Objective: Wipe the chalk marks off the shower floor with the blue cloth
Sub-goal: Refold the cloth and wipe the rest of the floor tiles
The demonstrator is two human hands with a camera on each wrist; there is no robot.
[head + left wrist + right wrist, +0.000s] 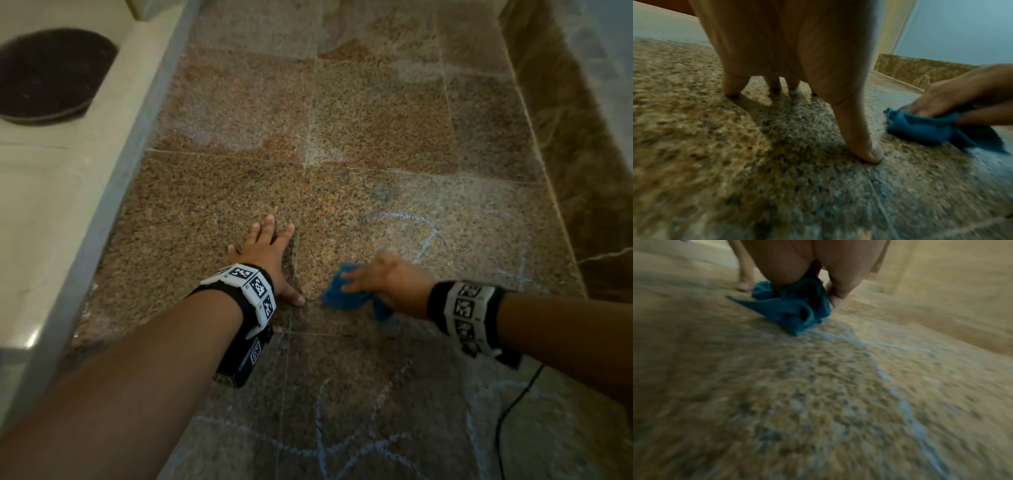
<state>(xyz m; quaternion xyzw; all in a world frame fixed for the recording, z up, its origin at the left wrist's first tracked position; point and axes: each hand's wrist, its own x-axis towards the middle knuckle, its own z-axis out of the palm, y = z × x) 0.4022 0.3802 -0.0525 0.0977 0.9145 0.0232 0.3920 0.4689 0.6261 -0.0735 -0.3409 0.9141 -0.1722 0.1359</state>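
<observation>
The blue cloth lies bunched on the speckled brown shower floor, and my right hand grips it and holds it down on the tiles. In the right wrist view the cloth sits at the end of a pale chalk line. Chalk marks curve beyond the right hand, and more chalk marks cross the near tiles. My left hand rests flat on the floor with fingers spread, just left of the cloth. Its thumb touches the tile near the cloth.
A raised pale curb runs along the left side, with a dark round mat beyond it. A brown marble wall base borders the right side. A thin black cable trails over the near right tiles.
</observation>
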